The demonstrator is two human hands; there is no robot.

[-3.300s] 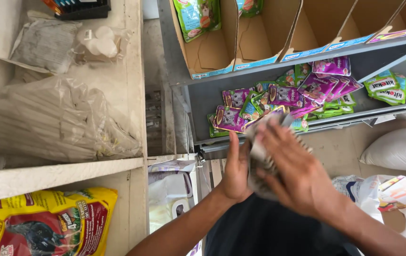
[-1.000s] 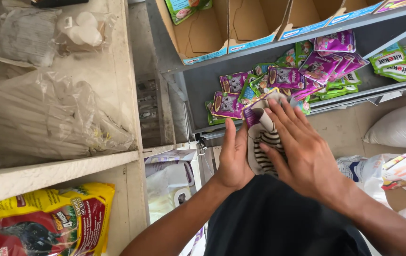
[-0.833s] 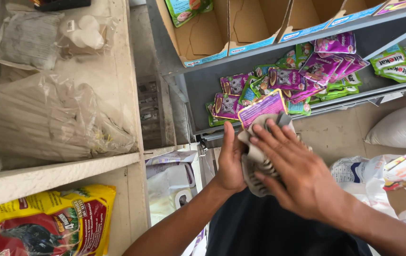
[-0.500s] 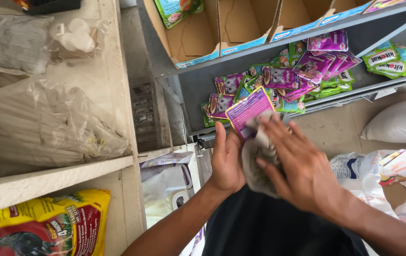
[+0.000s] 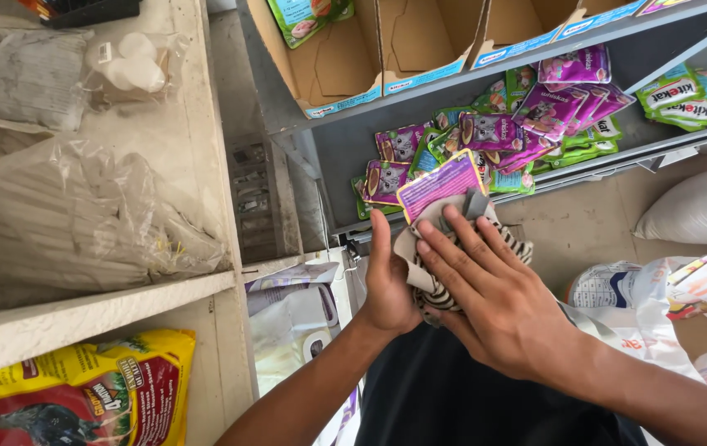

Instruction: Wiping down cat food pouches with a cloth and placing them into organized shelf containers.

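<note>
One purple pouch (image 5: 440, 183) sits upright in the left hand (image 5: 390, 285), backed by its palm so the face shows; the right hand (image 5: 494, 301) presses one striped cloth (image 5: 452, 248) flat against it, fingers spread, probably wiping; beyond both hands, a shelf (image 5: 617, 153) carries over a dozen pouches (image 5: 535, 116); above, three boxes (image 5: 419, 41).

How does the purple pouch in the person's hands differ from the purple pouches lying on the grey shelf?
The held purple pouch stands tilted, gripped by the left hand; the shelf pouches lie loose in an overlapping heap. The held pouch has a striped cloth pressed against it by the right hand; the shelf pouches touch no cloth. The held pouch shows only its upper part; several shelf pouches show whole fronts. Both are flat, glossy purple sachets.
</note>
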